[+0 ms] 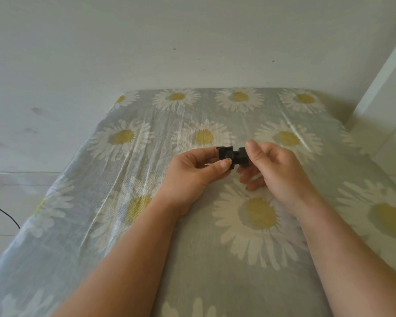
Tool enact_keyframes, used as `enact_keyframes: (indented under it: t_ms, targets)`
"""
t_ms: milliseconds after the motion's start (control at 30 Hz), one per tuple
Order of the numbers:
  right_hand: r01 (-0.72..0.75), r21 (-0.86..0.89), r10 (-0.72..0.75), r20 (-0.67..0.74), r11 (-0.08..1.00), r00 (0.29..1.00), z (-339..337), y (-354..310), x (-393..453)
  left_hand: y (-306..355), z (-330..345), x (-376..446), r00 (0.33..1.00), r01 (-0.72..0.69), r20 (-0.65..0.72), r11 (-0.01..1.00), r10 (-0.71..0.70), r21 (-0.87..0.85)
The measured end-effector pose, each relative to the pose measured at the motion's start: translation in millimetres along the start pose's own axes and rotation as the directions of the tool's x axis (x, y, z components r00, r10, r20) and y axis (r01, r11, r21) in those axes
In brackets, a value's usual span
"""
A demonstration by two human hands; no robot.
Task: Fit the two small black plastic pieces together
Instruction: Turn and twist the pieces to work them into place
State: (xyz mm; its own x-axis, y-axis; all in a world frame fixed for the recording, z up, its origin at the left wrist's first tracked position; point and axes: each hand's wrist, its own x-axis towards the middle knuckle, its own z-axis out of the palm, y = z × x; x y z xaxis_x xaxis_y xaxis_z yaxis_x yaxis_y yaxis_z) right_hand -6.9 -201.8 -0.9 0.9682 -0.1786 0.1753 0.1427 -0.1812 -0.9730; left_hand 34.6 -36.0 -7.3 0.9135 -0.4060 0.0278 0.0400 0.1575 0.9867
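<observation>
— Holding both parts in mid-air like that, what do you think could go wrong?

— Mostly a skewed joint, I'd say. The left hand [193,167] pinches the left small black plastic piece [225,154], a squarish block, with its thumb on the near face and its fingers curled round the far side. If that piece is tilted against its partner when they are pushed together, they may jam or go in crooked.

— And the other side?

— The right hand [273,164] holds the right small black plastic piece [243,156] between thumb and forefinger, the remaining fingers loosely curled beneath. Only a little of that piece shows, so the grip looks shallow; too hard a push might make it slip out and drop onto the bed with its grey daisy-print sheet [146,225], which lies below both hands.

— Are they joined already?

— They touch at the middle of the frame, meeting at a narrower neck. Whether they are fully seated I cannot tell; the dark plastic hides the seam.

— So where do the pieces sit relative to the hands?

— Between them: each juts from its hand's fingertips toward the other, slightly above the centre of the frame, and clear of the sheet.
</observation>
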Motion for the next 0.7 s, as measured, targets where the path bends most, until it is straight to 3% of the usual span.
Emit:
enact_keyframes:
  t_ms: [233,700]
  targets:
    - [0.227,-0.057,-0.225,0.037,0.972,0.974,-1.3,2.0,2.5,-0.8,-2.3,3.0,0.999,0.038,-0.011,0.991,-0.04,-0.124]
    - [0.164,0.064,-0.164,-0.002,0.984,0.986,1.2,3.7,3.6,1.1,-0.1,0.8,1.0,0.001,0.027,0.995,0.001,-0.097]
